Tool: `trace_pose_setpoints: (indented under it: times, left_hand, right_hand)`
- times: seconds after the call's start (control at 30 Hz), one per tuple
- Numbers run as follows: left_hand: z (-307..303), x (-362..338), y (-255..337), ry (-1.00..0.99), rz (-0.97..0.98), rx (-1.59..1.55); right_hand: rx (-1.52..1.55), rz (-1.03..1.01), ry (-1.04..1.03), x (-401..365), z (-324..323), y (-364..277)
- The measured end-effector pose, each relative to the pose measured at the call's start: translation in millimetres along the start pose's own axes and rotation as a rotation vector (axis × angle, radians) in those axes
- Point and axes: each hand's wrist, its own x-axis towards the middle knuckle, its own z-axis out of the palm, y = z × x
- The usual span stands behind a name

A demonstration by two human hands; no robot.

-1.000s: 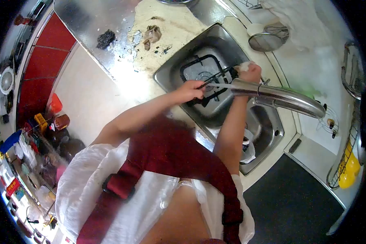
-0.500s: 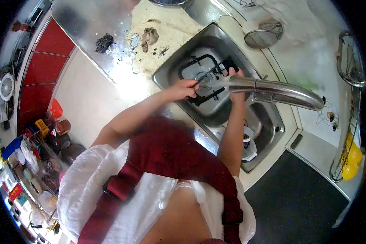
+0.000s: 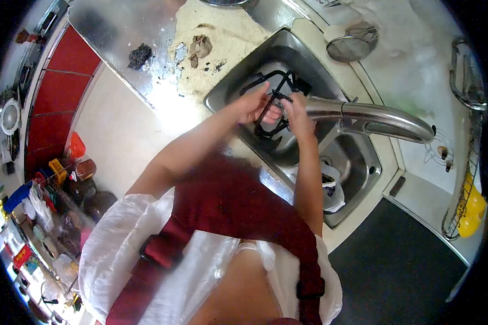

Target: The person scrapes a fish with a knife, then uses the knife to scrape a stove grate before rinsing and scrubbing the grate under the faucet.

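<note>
A black stove grate is tilted in the larger basin of the steel sink. My left hand has its thumb and fingers around a bar on the grate's near left side. Pinched at a raised prong near the grate's middle is my right hand. The curved metal faucet reaches over the basin, its outlet just behind my right hand. Whether water runs from it is hidden.
Left of the sink lie a dark scouring pad and a crumpled brown cloth on a stained counter. A round strainer rests behind the sink. The smaller basin holds a white plastic bag.
The grate has turned and tilted up in the basin. My right hand has moved left from its far edge toward the middle, and my left hand has shifted slightly up and right.
</note>
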Motion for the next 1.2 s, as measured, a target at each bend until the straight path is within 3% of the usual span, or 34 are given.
trace_pose_setpoints:
  times: [0.1,0.13,0.23,0.3,0.53,0.6,0.63,0.7,0.73,0.8,0.9,1.03,1.1,1.13,1.2]
  left_hand:
    - [16.1,4.3,8.4,0.042,-0.06,0.08]
    - [30.4,4.6,5.9,0.167,-0.05,0.038]
    - [30.3,11.5,5.0,0.113,-0.125,0.022]
    - [37.7,8.5,1.3,0.096,-0.14,0.035]
    - [47.4,11.9,3.5,-0.038,-0.125,-0.123]
    - [46.4,14.3,2.9,-0.04,-0.172,-0.17]
    - [44.8,14.8,1.4,-0.039,-0.17,-0.174]
    - [38.3,18.6,-3.3,0.002,-0.2,-0.2]
    - [34.9,18.9,-5.6,0.005,-0.197,-0.202]
    - [30.2,17.8,-9.3,0.034,-0.193,-0.176]
    - [27.6,20.6,-14.0,0.011,-0.137,-0.176]
    - [27.4,20.8,-12.2,0.039,-0.137,-0.168]
    - [21.9,22.8,-12.8,-0.062,-0.17,-0.191]
    - [23.2,24.8,-15.8,0.02,-0.167,-0.185]
    - [28.2,28.3,-20.9,0.045,-0.163,-0.211]
  right_hand:
    - [0.08,-0.083,-0.002,-6.3,-3.3,0.9]
    - [0.081,-0.075,-0.002,-11.2,-6.4,0.8]
    - [0.018,-0.043,0.031,-14.3,-12.7,3.3]
    - [0.275,0.102,0.125,-23.1,-9.5,9.7]
    - [0.316,0.314,0.42,-24.1,33.0,36.5]
    - [0.437,0.601,0.363,-20.0,26.6,24.2]
    - [0.436,0.598,0.36,-23.0,31.3,31.2]
    - [-0.019,0.177,0.354,-29.8,39.5,52.5]
    - [-0.017,0.174,0.351,-33.8,36.1,60.4]
    - [-0.221,0.14,-0.013,-40.7,24.1,61.4]
    - [-0.208,0.021,0.049,-40.0,15.0,60.7]
    - [-0.183,0.02,0.116,-36.5,15.4,66.3]
    - [0.375,0.491,0.457,-34.3,13.6,46.7]
    - [0.376,0.496,0.452,-35.3,16.0,32.7]
    - [0.769,0.496,0.596,-32.8,14.3,-1.4]
